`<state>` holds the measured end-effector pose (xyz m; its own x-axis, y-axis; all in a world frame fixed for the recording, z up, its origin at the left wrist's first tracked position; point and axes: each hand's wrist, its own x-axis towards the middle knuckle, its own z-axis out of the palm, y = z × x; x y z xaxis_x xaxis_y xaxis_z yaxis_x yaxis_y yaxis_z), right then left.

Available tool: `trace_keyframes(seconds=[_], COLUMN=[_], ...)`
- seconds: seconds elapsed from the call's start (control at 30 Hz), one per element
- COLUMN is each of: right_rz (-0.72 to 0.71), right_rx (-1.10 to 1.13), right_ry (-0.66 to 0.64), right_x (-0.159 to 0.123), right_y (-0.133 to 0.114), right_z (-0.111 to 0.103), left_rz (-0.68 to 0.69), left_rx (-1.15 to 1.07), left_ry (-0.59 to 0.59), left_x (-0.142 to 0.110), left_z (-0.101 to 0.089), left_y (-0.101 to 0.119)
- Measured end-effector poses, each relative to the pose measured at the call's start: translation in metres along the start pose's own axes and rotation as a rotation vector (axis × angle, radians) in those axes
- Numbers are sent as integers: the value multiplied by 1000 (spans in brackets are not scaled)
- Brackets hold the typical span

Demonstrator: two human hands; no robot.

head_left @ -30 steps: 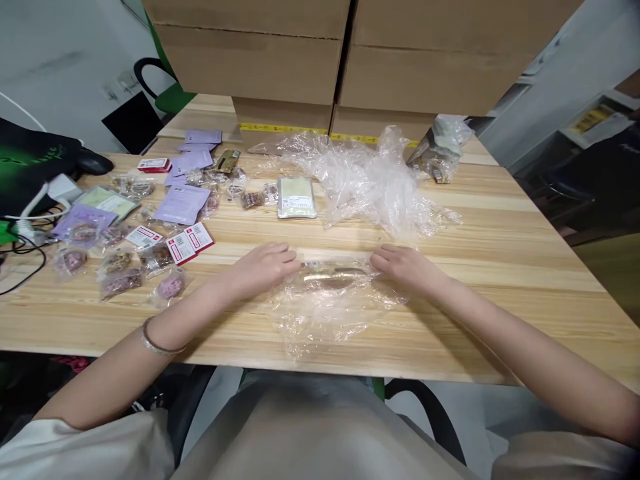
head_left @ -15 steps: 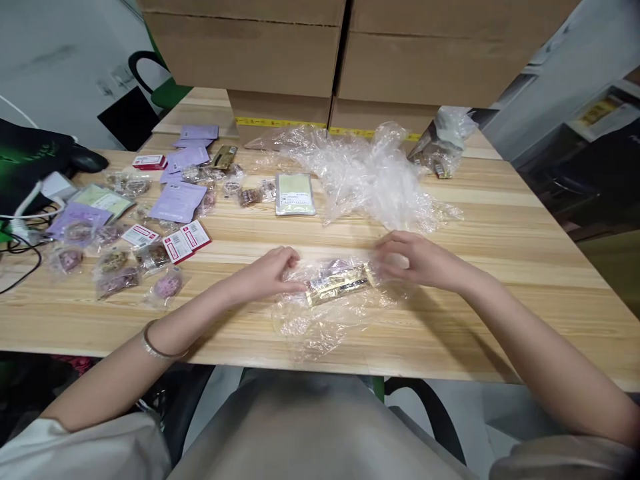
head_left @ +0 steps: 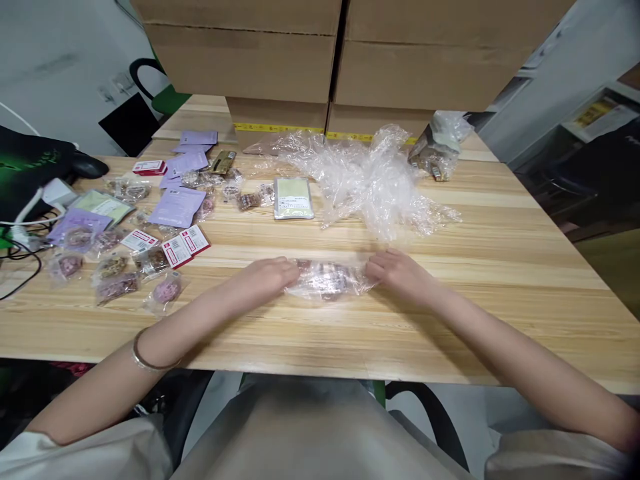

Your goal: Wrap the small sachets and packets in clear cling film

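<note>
A clear plastic bag with small packets inside is stretched between my hands, just above or on the wooden table; the blur hides which. My left hand has its fingers closed on the bag's left end. At the opposite end, my right hand pinches the plastic. Brownish and pinkish contents show through the film, and the gold sachet cannot be made out now. Beyond my hands lie a pale green pouch and a heap of crumpled clear plastic bags.
Purple sachets, red-and-white cards and several small wrapped packets cover the table's left side. Cardboard boxes are stacked at the back. A clear bag with items stands at the back right; a black mouse lies far left.
The bag has been turned or folded over, so its loose front flap and the gold sachet no longer show. Both hands have closed on its ends.
</note>
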<state>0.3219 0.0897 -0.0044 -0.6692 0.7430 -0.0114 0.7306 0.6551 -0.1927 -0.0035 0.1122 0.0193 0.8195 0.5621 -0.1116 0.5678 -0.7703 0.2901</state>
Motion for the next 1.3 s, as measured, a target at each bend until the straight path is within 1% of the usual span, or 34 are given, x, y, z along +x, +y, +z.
trace_keyframes(seconds=[0.07, 0.13, 0.23, 0.27, 0.3, 0.37, 0.43, 0.47, 0.5, 0.53, 0.57, 0.6, 0.63, 0.67, 0.7, 0.73, 0.83, 0.87, 0.9, 0.93, 1.0, 1.07, 1.13, 1.17, 1.27, 1.3], right_rz=[-36, -9, 46, 67, 95, 197, 362, 457, 551, 630, 684, 710, 709, 685, 645, 596, 429, 365, 295, 221, 95, 27, 11, 6, -30, -51], right_rx=[-151, -188, -55, -4, 32, 59, 57, 48, 38, 29, 23, 21, 21, 20, 10, -7, -46, -24, 23, 88, 224, 312, 350, 353, 300, 273], right_ry=[29, 33, 31, 47, 76, 164, 211, 194, 144, 67, -22, -101, -154, -171, -150, -96, 119, 157, 159, 129, 23, -56, -78, -73, -31, -13], right_x=[-7, -17, -36, -42, -46, -51, -50, -48, -45, -43, -42, -41, -42, -43, -44, -45, -44, -43, -40, -37, -30, -24, -20, -19, -14, -12], right_y=[-5, -8, -11, -11, -12, -12, -12, -12, -12, -13, -14, -15, -17, -20, -23, -28, -44, -49, -53, -56, -58, -52, -44, -40, -34, -34], right_z=[5, 4, -7, -11, -14, -15, -12, -10, -8, -8, -8, -10, -12, -15, -19, -22, -31, -34, -36, -37, -38, -36, -32, -29, -22, -19], left_rz=[40, 39, 12, 0, -14, -21, 17, 52, 73, 83, 78, 68, 58, 51, 50, 52, 57, 59, 64, 73, 109, 161, 177, 150, -53, -101], left_rx=[109, 172, 145, 128, 119, 124, 129, 119, 112, 109, 106, 102, 95, 86, 76, 68, 53, 49, 42, 33, 9, -18, -68, -115, -305, -349], left_ry=[-13, -31, -60, -50, -16, 124, 266, 303, 298, 294, 275, 254, 237, 218, 205, 197, 194, 194, 190, 185, 165, 149, 174, 208, 376, 418], left_x=[-3, -10, -22, -24, -25, -20, -6, 2, 10, 17, 23, 27, 30, 32, 32, 32, 31, 31, 31, 31, 30, 29, 30, 31, 37, 40], left_z=[13, 19, 13, 9, 7, 9, 22, 32, 42, 52, 61, 69, 74, 78, 79, 80, 77, 75, 73, 71, 65, 59, 55, 53, 53, 54], left_y=[4, 7, 9, 11, 15, 25, 39, 46, 53, 58, 61, 64, 65, 65, 64, 63, 62, 61, 60, 59, 54, 50, 48, 48, 53, 54])
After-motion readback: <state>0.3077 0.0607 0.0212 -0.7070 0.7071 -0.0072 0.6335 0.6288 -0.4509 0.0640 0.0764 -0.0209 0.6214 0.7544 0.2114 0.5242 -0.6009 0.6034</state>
